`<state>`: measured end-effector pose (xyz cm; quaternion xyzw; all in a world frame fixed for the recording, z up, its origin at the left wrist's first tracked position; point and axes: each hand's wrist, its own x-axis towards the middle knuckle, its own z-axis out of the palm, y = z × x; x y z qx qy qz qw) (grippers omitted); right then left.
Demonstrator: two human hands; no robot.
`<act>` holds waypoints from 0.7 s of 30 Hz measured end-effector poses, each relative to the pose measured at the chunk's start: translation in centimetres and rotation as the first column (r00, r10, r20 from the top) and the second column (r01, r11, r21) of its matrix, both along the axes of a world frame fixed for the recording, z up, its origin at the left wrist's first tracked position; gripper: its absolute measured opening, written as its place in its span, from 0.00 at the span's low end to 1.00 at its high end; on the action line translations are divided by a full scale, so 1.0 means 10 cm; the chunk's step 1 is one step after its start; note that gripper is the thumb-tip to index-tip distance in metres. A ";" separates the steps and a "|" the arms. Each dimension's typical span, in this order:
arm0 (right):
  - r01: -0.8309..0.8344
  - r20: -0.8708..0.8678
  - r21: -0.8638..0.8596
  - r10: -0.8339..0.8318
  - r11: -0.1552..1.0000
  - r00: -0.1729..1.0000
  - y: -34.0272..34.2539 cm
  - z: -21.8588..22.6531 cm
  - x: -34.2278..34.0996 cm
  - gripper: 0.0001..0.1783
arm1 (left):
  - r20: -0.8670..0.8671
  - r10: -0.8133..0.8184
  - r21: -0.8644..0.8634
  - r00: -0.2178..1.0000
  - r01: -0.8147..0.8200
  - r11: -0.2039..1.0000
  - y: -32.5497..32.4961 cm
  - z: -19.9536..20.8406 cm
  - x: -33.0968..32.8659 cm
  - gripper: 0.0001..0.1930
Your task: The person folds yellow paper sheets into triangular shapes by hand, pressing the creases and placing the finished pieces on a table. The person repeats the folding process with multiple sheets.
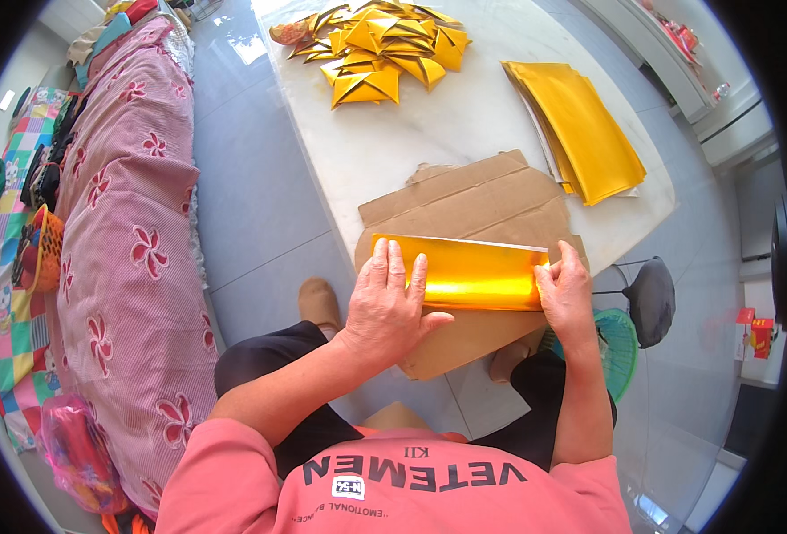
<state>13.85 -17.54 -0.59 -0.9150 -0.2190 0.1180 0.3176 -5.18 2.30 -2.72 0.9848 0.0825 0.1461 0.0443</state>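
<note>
A long strip of shiny gold foil paper (478,274), folded lengthwise with a thin white edge along its far side, lies across a piece of brown cardboard (465,200). My left hand (387,298) rests on the strip's left end, fingers stretched out and thumb apart. At the right end my right hand (564,294) pinches the paper's edge between thumb and fingers. Beyond the cardboard, to the right, lies a stack of flat gold paper sheets (580,133). A heap of folded gold paper pieces (385,44) sits at the far side of the table.
The white marble-look table (340,147) carries all the paper; the cardboard overhangs its near edge. Below on the right are a green mesh basket (618,351) and a dark grey rounded object (650,303). A pink flowered cover (135,240) drapes a long piece of furniture on the left.
</note>
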 end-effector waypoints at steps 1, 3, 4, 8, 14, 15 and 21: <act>-0.001 0.000 0.000 0.001 1.000 1.000 0.01 0.02 -0.01 0.29 | -0.002 0.003 -0.004 1.000 -0.003 1.000 0.00 0.00 0.00 0.42; 0.001 0.004 -0.001 -0.001 1.000 1.000 0.01 0.03 -0.03 0.29 | -0.004 0.000 -0.019 1.000 0.000 1.000 -0.01 -0.01 -0.01 0.43; 0.001 0.006 -0.002 -0.001 1.000 1.000 0.01 0.04 -0.03 0.29 | -0.005 0.000 -0.026 1.000 0.000 1.000 -0.01 -0.01 -0.01 0.43; -0.004 0.002 -0.004 0.004 1.000 1.000 0.01 0.05 -0.03 0.28 | -0.002 -0.001 -0.042 1.000 0.001 0.999 -0.02 -0.03 -0.01 0.45; -0.007 0.058 -0.038 0.009 0.999 0.998 0.00 0.09 -0.06 0.27 | -0.007 -0.001 -0.046 1.000 0.001 0.999 -0.02 -0.03 0.00 0.48; -0.005 0.044 -0.071 0.008 0.997 0.999 0.01 0.15 -0.07 0.26 | -0.007 0.002 -0.046 1.000 -0.002 0.999 -0.03 -0.04 0.00 0.48; 0.053 0.367 -0.152 0.007 0.987 0.930 0.01 0.09 -0.19 0.23 | -0.030 0.006 -0.054 1.000 -0.007 0.999 -0.04 -0.04 0.01 0.49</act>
